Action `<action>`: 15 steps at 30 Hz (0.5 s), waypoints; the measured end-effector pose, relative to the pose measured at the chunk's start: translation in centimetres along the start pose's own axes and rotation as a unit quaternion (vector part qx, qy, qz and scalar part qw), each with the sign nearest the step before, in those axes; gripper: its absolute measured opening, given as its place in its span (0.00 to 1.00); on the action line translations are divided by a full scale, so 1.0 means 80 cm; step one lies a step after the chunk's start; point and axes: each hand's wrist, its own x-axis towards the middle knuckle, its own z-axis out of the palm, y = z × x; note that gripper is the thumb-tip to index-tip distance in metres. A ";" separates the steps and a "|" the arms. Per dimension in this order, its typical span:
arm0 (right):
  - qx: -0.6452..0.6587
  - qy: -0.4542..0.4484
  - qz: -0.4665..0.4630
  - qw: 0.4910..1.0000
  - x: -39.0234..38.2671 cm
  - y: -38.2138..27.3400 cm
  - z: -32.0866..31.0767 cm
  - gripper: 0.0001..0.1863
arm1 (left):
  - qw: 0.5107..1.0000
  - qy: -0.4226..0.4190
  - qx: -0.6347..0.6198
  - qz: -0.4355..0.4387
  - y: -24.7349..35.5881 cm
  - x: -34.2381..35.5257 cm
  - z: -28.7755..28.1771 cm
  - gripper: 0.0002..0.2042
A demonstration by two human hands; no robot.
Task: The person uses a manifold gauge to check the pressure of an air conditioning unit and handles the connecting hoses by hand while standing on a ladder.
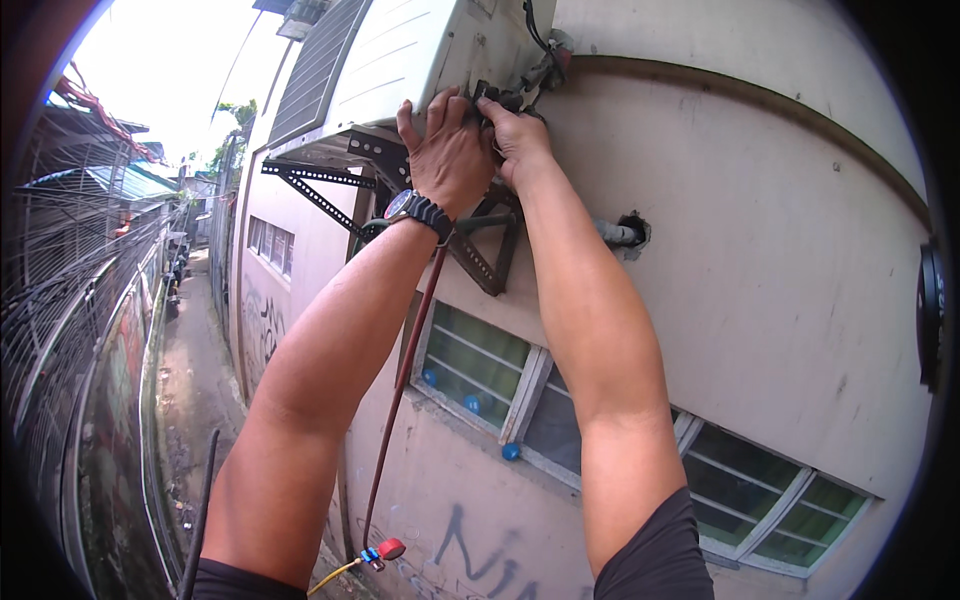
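Both arms reach up to a white outdoor air-conditioner unit (385,70) on the wall. My left hand (452,160), with a dark-strapped watch (420,212) on its wrist, rests its spread fingers on the unit's lower corner. Close beside it, my right hand (518,142) is closed at the dark valve fittings (510,98), its thumb and fingers pressed together. What it grips is hidden between the hands. A dark red hose (405,365) hangs from just below my left wrist down to a gauge manifold (383,552) with a red gauge and a yellow hose.
Perforated metal brackets (320,185) carry the unit. Right of my arm, a pipe (615,232) enters a wall hole. Louvred windows (480,350) run below, with blue balls (511,451) by the frame. Bundled cables (70,290) line the narrow alley (195,370) far down left.
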 end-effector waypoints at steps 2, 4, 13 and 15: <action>0.034 0.000 0.039 0.999 0.004 0.000 -0.004 0.11 | 1.000 0.001 -0.006 0.000 -0.004 -0.004 0.002 0.15; 0.070 0.001 0.078 0.994 0.004 -0.002 -0.007 0.13 | 1.000 -0.009 -0.005 -0.003 0.000 -0.002 0.000 0.15; 0.042 0.034 0.073 0.996 -0.010 -0.010 -0.006 0.14 | 1.000 -0.016 -0.004 -0.006 0.001 -0.001 -0.004 0.17; 0.069 0.026 0.075 0.994 -0.008 -0.009 -0.009 0.11 | 0.999 -0.039 -0.006 -0.015 0.005 0.000 -0.007 0.19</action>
